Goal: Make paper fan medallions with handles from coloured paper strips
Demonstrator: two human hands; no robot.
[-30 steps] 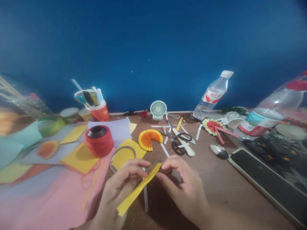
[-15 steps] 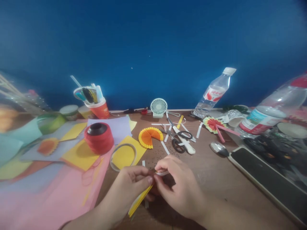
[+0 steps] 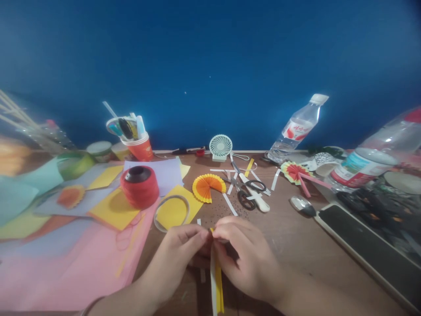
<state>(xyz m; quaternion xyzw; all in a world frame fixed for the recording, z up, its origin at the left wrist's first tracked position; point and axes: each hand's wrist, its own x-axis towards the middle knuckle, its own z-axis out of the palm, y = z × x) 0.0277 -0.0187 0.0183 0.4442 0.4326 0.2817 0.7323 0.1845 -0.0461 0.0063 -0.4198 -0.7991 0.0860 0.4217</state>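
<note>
The yellow-and-white strip (image 3: 218,281) ran down from your fingertips, above the brown tabletop (image 3: 296,245), its lower end closest to you. Your left hand (image 3: 177,254) had thumb and finger drawn narrow on its far end, and your right hand (image 3: 250,259) pinched that same end beside them. The step in hand looked like folding or lining up that end; the next move seemed to call for a light, steady pinch with the layers even, since thin paper could slip or crease askew. Farther off sat a ring of tape (image 3: 188,210), then an orange pleated fan (image 3: 204,186) with black-handled scissors (image 3: 242,189) to its right, and beyond them a small electric fan (image 3: 220,146)
</note>
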